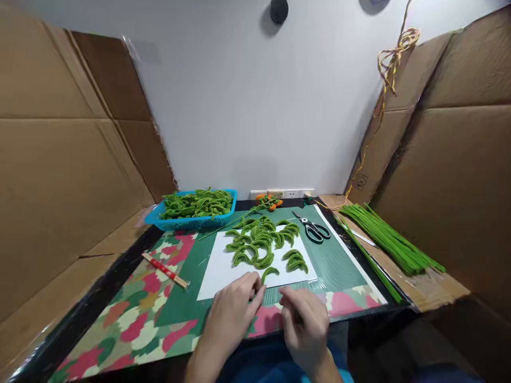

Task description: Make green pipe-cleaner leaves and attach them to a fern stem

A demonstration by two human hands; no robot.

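Note:
My left hand [235,306] is over the front edge of the white sheet [215,274], fingers curled and closed. A curved green chenille stem piece [270,272] sticks up from its fingertips, apparently pinched there. To its right, my right hand [306,322] is closed near the table's front edge, thumb and fingers bent inward; anything between them is hidden. Beyond both hands, many curved green chenille pieces [261,242] lie grouped on the sheet. A smaller group [295,260] lies at the sheet's right side.
At the back left stands a blue basket [191,222] piled with green pieces. Black-handled scissors [313,229] and an orange chenille flower [269,202] lie behind the sheet. Wrapped chopsticks [165,270] are left; green chenille stems [393,239] are right. Cardboard walls [443,159] flank the table.

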